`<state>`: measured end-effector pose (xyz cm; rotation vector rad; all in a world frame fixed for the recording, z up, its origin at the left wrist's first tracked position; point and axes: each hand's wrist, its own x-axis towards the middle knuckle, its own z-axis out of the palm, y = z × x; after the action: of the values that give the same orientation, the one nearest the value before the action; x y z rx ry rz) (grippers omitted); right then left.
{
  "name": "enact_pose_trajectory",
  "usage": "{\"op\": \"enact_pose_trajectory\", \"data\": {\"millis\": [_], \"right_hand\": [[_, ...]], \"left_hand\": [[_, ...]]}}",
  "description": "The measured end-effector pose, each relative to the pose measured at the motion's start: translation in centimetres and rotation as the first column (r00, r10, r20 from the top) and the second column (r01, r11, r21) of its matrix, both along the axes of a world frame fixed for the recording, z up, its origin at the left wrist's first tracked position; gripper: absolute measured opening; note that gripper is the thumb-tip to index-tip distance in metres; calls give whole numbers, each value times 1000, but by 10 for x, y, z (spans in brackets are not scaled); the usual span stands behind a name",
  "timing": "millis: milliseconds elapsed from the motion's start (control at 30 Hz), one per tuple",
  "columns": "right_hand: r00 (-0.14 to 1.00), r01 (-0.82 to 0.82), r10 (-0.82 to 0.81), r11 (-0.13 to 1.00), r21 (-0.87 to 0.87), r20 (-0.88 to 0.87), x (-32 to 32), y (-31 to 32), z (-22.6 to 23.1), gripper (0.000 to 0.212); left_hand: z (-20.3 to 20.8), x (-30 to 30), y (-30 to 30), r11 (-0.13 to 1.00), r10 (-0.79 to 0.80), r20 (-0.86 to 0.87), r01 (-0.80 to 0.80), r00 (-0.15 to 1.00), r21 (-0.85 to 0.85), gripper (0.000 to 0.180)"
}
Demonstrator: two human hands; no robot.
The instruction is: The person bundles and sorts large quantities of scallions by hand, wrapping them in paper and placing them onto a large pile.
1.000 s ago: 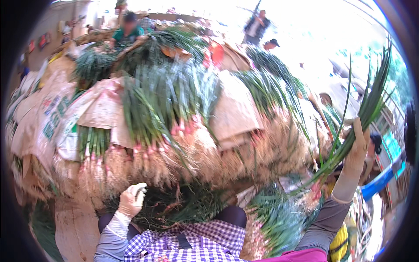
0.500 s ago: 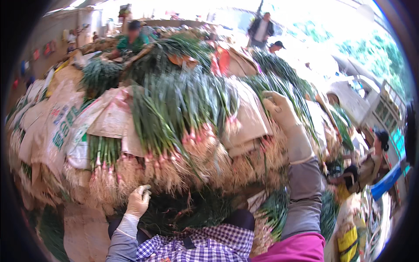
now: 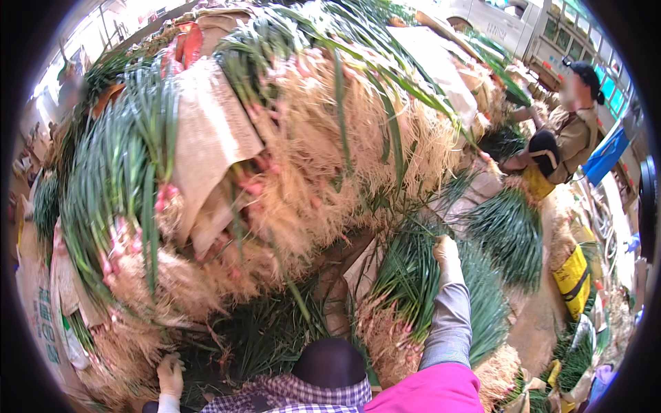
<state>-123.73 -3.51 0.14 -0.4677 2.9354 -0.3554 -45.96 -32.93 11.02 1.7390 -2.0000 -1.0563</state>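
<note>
My right hand (image 3: 448, 259), in a pale glove, reaches out over the green tops of a bunch of spring onions (image 3: 406, 275) lying on the ground to my right. Its fingers look closed; thin green leaves pass by the fingertips, and whether they are gripped cannot be made out. Low on the left, my gloved left hand (image 3: 170, 375) is beside the hanging pale roots, fingers loosely apart and with nothing visible in them. Before me rises a big heap of spring onions (image 3: 113, 172), pink bulbs and roots facing me, partly covered by a beige sack (image 3: 210, 131).
Loose green leaves (image 3: 268, 330) lie between the heap and my knee (image 3: 330, 365). More bunches (image 3: 506, 230) are on the ground at right. A person (image 3: 575, 131) sits there, near a blue cloth (image 3: 606, 157) and a yellow sack (image 3: 573, 282). A truck (image 3: 499, 20) stands behind.
My view has turned rightward and downward. My right hand has come down from the top of the heap to the bunch on the ground. My left hand's fingers have loosened.
</note>
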Motion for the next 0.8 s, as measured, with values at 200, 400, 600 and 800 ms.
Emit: {"op": "enact_pose_trajectory", "data": {"millis": [200,400,600,800], "right_hand": [[993,-116,99,944,307,69,-18,-85,-28,45],[981,-158,96,894,418,166,-48,-115,-73,41],[904,-417,426,866,277,28,-3,-131,-66,35],[327,-927,912,361,104,-247,213,-154,29,11]], "left_hand": [[-5,-38,19,975,-202,180,179,963,134,21],[-11,-16,15,968,-250,386,229,888,102,24],[17,-52,22,958,-272,425,286,864,31,26],[22,-40,15,920,-387,373,381,843,94,32]]}}
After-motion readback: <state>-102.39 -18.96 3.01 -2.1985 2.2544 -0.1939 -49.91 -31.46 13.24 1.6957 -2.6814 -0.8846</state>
